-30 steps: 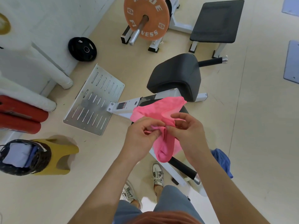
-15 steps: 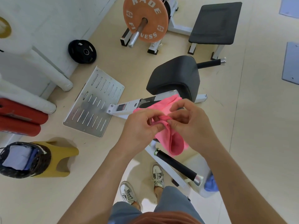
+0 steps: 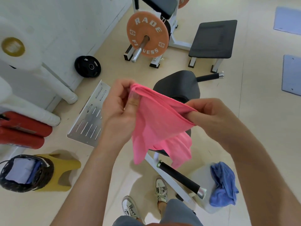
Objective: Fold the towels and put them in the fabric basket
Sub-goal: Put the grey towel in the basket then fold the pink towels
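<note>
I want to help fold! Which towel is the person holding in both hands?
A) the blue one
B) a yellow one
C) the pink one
C: the pink towel is pinched between the left hand and right hand, while the blue towel lies crumpled off to the side.

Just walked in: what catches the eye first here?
A bright pink towel is held up at centre, pinched between the left hand and right hand. Behind it stands an orange weight plate on a bar; a dark fabric basket with folded cloth sits lower left, a crumpled blue towel lower right.
</note>
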Tool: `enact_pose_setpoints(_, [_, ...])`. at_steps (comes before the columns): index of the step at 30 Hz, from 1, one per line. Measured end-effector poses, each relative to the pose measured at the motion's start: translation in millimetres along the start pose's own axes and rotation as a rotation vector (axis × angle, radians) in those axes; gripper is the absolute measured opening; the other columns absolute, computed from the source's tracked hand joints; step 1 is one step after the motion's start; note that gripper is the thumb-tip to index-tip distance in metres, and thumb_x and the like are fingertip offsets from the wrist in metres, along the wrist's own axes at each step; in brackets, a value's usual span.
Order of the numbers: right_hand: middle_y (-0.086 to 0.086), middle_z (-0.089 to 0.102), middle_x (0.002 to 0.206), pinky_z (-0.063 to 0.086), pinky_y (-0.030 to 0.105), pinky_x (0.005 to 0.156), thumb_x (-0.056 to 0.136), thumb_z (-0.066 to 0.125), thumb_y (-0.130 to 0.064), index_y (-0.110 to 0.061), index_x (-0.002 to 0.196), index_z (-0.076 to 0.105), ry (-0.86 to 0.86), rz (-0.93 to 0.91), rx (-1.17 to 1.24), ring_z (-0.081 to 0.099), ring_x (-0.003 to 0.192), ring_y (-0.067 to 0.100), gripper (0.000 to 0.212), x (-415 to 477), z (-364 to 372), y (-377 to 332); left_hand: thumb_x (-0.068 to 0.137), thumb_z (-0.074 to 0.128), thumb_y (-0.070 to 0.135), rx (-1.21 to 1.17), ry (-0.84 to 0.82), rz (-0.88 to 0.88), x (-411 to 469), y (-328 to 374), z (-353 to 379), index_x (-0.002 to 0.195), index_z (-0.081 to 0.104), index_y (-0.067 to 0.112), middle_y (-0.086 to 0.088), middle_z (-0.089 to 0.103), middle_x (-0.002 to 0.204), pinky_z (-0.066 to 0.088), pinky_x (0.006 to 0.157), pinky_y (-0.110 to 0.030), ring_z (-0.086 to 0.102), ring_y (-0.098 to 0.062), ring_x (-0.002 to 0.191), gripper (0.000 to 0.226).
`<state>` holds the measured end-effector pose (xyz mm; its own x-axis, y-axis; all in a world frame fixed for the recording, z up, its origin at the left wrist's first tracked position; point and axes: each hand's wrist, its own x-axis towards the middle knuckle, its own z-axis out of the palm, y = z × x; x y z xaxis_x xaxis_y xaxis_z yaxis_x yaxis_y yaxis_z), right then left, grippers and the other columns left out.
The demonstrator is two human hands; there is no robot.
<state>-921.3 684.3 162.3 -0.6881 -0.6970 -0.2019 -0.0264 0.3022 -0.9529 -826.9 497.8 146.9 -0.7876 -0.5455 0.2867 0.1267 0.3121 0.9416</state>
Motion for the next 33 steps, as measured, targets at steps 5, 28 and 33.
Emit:
enact_pose_setpoints(5, [-0.004, 0.07, 0.093, 0.055, 0.029, 0.073, 0.077, 0.069, -0.051, -0.023, 0.107, 0.066, -0.112, -0.066, -0.271, 0.067, 0.085, 0.01, 0.041, 4.9, 9.3, -25.7, 0.094, 0.054, 0.019, 0.116, -0.213, 0.029, 3.0, 23.1, 7.8, 0.091, 0.058, 0.038, 0.02, 0.063, 0.081, 0.045, 0.071, -0.019, 0.058, 0.001, 0.078, 0.019])
enact_pose_setpoints(28, [-0.016, 0.062, 0.085, 0.045, 0.014, 0.071, 0.101, 0.039, -0.034, -0.029, 0.096, 0.059, -0.188, -0.248, -0.411, 0.057, 0.081, 0.0, 0.021, 9.8, 10.1, -39.6, 0.043, 0.093, 0.034, -0.29, -0.927, -0.541, -26.2, -48.8, -9.7, 0.095, 0.072, 0.026, 0.015, 0.073, 0.091, 0.051, 0.076, -0.017, 0.066, -0.001, 0.089, 0.057])
enact_pose_setpoints(33, [0.009, 0.064, 0.104, 0.048, 0.037, 0.087, 0.102, 0.038, -0.029, -0.013, 0.108, 0.06, 0.044, 0.01, -0.281, 0.06, 0.094, 0.023, 0.028, 31.1, -27.7, 23.5, 0.05, 0.089, 0.039, -0.207, -1.183, -0.769, -31.1, -86.3, -21.4, 0.096, 0.071, 0.02, 0.006, 0.074, 0.094, 0.053, 0.076, -0.023, 0.069, -0.01, 0.086, 0.053])
